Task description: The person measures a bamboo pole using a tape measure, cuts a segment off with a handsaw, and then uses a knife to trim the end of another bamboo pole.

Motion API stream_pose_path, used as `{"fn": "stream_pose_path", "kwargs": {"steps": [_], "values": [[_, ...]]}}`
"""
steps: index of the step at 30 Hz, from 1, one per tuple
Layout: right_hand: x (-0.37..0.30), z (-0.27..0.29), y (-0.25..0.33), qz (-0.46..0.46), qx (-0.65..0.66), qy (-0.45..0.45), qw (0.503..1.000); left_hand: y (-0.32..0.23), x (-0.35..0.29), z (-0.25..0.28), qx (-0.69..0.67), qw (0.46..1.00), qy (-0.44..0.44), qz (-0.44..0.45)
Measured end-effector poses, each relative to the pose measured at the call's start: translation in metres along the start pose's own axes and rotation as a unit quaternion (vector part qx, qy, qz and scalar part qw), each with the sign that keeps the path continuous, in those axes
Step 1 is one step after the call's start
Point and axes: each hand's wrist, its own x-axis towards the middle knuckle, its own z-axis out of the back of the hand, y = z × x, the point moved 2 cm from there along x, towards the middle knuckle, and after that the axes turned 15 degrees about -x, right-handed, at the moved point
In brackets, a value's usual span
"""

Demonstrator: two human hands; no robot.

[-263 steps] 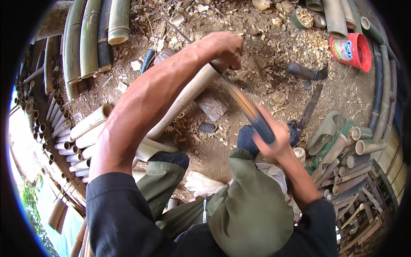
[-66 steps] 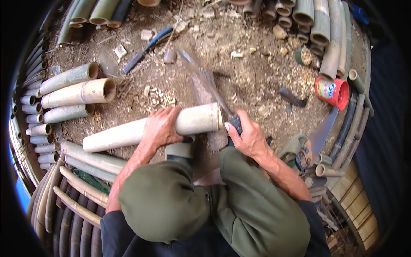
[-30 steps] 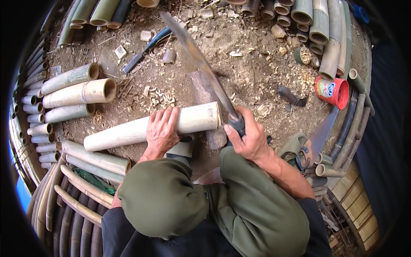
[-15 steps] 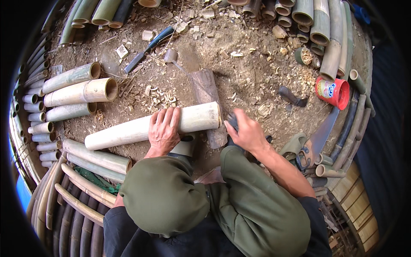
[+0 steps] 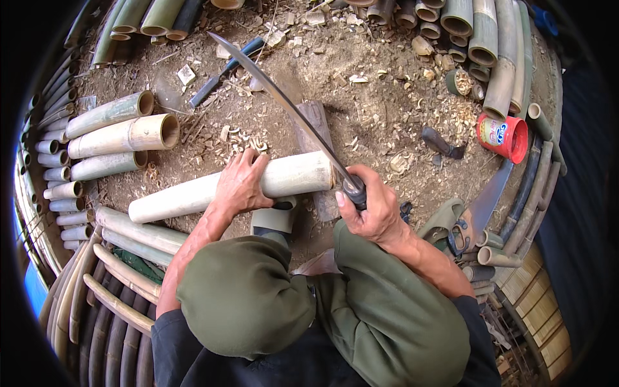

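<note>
"Where's the tube?"
"The tube (image 5: 296, 174) lies over a block (image 5: 314, 122), hiding its middle."
"And the hands?"
"The left hand (image 5: 240, 185) grasps the tube from above, covering part of it. The right hand (image 5: 377, 209) is clenched round a knife (image 5: 284, 100), so most of the handle is hidden."
"Does the blade touch the tube?"
"I can't tell; it slants past the tube's right end. Beyond the tube, it crosses a blue tool (image 5: 206, 91), covering a bit of it."
"What's cut off?"
"The poles (image 5: 504, 71), beyond the tube and to its right. Also right of it, a saw (image 5: 485, 201) has its tip hard to make out beside a red tub (image 5: 500, 137)."
"The surface?"
"Brown ground (image 5: 380, 119), strewn with shavings and chips."
"The room?"
"Stacked bamboo (image 5: 116, 140) left of the tube; far right of it, a slatted panel (image 5: 535, 303) and dark cloth (image 5: 580, 213)."
</note>
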Motion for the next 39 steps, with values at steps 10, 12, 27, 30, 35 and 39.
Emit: {"fn": "stream_pose_path", "kwargs": {"steps": [10,12,27,30,35,39], "values": [[-0.005,-0.006,-0.014,-0.06,-0.011,0.063,0.996,0.0,0.002,-0.002,-0.017,0.999,0.018,0.021],[-0.002,0.002,0.0,-0.024,0.025,-0.013,0.999,-0.003,-0.004,-0.002,-0.012,1.0,0.009,0.0],[-0.024,-0.035,-0.06,-0.184,-0.109,0.278,0.936,-0.004,-0.006,-0.012,0.051,0.996,-0.066,-0.032],[-0.024,-0.017,-0.047,-0.16,-0.016,0.207,0.965,-0.006,-0.012,-0.022,0.068,0.997,-0.046,0.004],[-0.002,0.0,-0.01,0.007,0.017,-0.031,0.999,-0.007,-0.015,-0.02,0.067,0.991,-0.114,-0.033],[-0.015,-0.033,-0.064,-0.155,-0.108,0.259,0.947,-0.009,-0.012,-0.021,0.078,0.991,-0.1,-0.029]]}}
